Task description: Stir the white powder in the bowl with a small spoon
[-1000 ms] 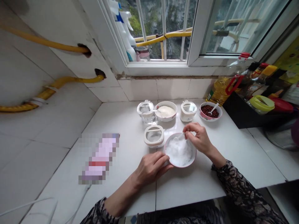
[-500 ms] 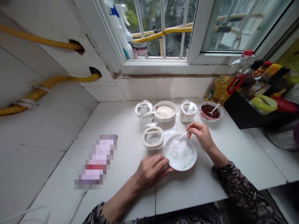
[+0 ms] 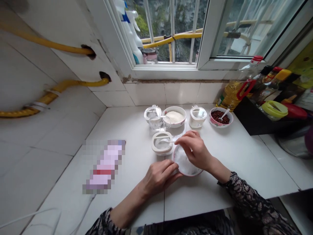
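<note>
My left hand (image 3: 160,174) grips the near left rim of a white bowl (image 3: 192,175) with a pinkish edge, its thumb low on the side. White grains (image 3: 182,160), like salt or sugar, fill much of it. Between the fingertips of my right hand (image 3: 197,148) is the handle of a small white spoon (image 3: 168,141). The spoon's head is over or inside the mouth of a small white-rimmed jar (image 3: 162,152), just left of the bowl. That jar's clear lid (image 3: 160,124) is flipped up behind it. My right hand covers part of the bowl.
Behind stand two more lidded jars (image 3: 197,119), a bowl of pale grains (image 3: 184,123) and a bowl of dark red beans (image 3: 215,123) with a spoon in it. An oil bottle (image 3: 228,94) and a black condiment rack (image 3: 251,117) are at right. A blurred purple object (image 3: 107,163) lies left.
My right hand has moved left, carrying the spoon from above the white grains in the bowl to the open jar. My left hand stays on the bowl's rim. The view has shifted slightly.
</note>
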Available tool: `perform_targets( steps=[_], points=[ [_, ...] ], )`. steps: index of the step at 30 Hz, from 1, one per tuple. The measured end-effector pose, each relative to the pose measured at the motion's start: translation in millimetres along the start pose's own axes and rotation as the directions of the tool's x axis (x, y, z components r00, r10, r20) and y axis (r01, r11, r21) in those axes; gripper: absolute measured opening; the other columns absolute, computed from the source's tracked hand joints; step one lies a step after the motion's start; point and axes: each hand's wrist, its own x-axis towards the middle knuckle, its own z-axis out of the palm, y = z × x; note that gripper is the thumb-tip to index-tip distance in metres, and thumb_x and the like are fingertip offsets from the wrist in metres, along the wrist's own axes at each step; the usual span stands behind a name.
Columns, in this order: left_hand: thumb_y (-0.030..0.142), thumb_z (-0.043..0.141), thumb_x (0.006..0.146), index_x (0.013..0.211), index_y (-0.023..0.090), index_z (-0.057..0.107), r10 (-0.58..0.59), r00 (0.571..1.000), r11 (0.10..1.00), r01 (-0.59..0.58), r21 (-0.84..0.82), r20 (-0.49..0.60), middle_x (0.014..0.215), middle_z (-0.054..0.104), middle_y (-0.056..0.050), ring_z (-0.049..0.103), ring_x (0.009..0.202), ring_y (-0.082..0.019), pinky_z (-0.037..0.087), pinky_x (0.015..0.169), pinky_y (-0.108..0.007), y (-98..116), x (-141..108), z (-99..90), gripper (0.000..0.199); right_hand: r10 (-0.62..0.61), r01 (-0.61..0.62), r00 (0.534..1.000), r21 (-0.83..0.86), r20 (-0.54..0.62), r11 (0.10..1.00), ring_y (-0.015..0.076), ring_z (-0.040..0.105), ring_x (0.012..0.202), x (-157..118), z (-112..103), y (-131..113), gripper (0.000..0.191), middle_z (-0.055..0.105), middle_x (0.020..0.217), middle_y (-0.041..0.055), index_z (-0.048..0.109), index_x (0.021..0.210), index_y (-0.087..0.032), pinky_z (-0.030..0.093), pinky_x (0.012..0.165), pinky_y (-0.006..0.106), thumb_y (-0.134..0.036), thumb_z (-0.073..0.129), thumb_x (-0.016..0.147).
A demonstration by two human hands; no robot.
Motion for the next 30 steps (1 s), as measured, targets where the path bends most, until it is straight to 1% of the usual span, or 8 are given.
perform_targets(
  steps=[3,6,8,11,16,21,25,30],
  points=[
    [0.026,0.055,0.096,0.100,0.014,0.056,0.005,1.000,1.000,-0.005,0.012,0.001,0.078,0.066,-0.006,0.062,0.063,-0.015,0.050,0.053,-0.023,0.2,0.2,-0.1,0.013,-0.176,0.183,0.982,-0.122,0.062,0.976,0.0184,0.065,0.079,2.4,-5.3,0.6,0.026,0.074,0.083,0.0024,0.064,0.095,-0.023,0.043,0.093,0.042,-0.006,0.046,0.086],
    [0.028,0.055,0.096,0.101,0.014,0.055,-0.002,1.000,1.000,0.002,0.008,0.003,0.078,0.066,-0.005,0.063,0.064,-0.014,0.052,0.056,-0.023,0.3,-0.4,-0.2,0.015,-0.099,0.091,0.992,-0.100,-0.078,0.991,0.0193,0.063,0.074,4.2,-22.4,2.5,0.021,0.073,0.079,0.0019,0.064,0.091,-0.023,0.044,0.089,0.042,-0.009,0.051,0.084],
    [0.028,0.055,0.096,0.101,0.014,0.055,-0.006,1.000,1.000,0.006,-0.002,0.003,0.078,0.065,-0.005,0.063,0.065,-0.014,0.052,0.057,-0.023,0.1,-0.9,-0.1,0.015,-0.041,0.021,0.982,-0.113,-0.182,0.993,0.0197,0.059,0.068,4.2,-34.3,5.9,0.017,0.066,0.065,-0.0003,0.063,0.081,-0.024,0.044,0.084,0.041,-0.011,0.052,0.080],
    [0.028,0.055,0.096,0.101,0.014,0.055,-0.002,1.000,1.000,0.002,-0.008,0.004,0.079,0.065,-0.005,0.063,0.066,-0.014,0.052,0.057,-0.023,-0.4,-1.3,0.0,0.015,-0.020,-0.009,0.989,-0.191,-0.149,0.982,0.0170,0.053,0.058,1.8,-42.5,15.6,0.015,0.058,0.058,-0.0028,0.059,0.071,-0.023,0.043,0.081,0.040,-0.012,0.050,0.075],
    [0.027,0.056,0.096,0.101,0.013,0.055,0.002,1.000,1.000,-0.002,-0.009,0.002,0.078,0.065,-0.006,0.062,0.065,-0.014,0.052,0.056,-0.023,-0.8,-1.0,-0.7,0.015,-0.033,0.026,0.999,-0.258,-0.022,0.966,0.0144,0.049,0.054,-5.2,-32.6,31.7,0.014,0.055,0.055,-0.0038,0.056,0.068,-0.022,0.042,0.081,0.037,-0.011,0.048,0.073],
    [0.027,0.055,0.097,0.101,0.014,0.055,0.002,1.000,1.000,-0.002,-0.010,0.000,0.079,0.065,-0.005,0.061,0.065,-0.014,0.051,0.056,-0.023,-0.8,-0.8,-0.9,0.014,0.125,-0.134,0.990,-0.181,-0.063,0.974,0.0165,0.056,0.061,-7.8,-29.7,36.4,0.016,0.062,0.061,-0.0015,0.058,0.068,-0.022,0.043,0.079,0.036,-0.011,0.048,0.074],
    [0.028,0.056,0.096,0.100,0.013,0.056,0.003,1.000,1.000,-0.003,-0.007,0.001,0.079,0.064,-0.006,0.061,0.065,-0.014,0.050,0.056,-0.023,-1.1,-1.9,-0.4,0.015,0.235,-0.250,0.962,-0.105,-0.140,0.962,0.0180,0.057,0.066,-7.8,-34.0,35.8,0.015,0.063,0.061,-0.0011,0.059,0.066,-0.022,0.044,0.076,0.035,-0.013,0.050,0.073],
    [0.026,0.057,0.095,0.100,0.012,0.055,0.007,1.000,1.000,-0.007,-0.014,0.000,0.079,0.065,-0.006,0.061,0.065,-0.014,0.051,0.056,-0.023,-1.5,-3.0,0.1,0.015,0.382,-0.379,0.913,0.048,-0.146,0.924,0.0168,0.054,0.060,-6.7,-34.4,32.5,0.014,0.060,0.054,-0.0018,0.061,0.064,-0.021,0.043,0.068,0.032,-0.016,0.049,0.071]
  ],
)
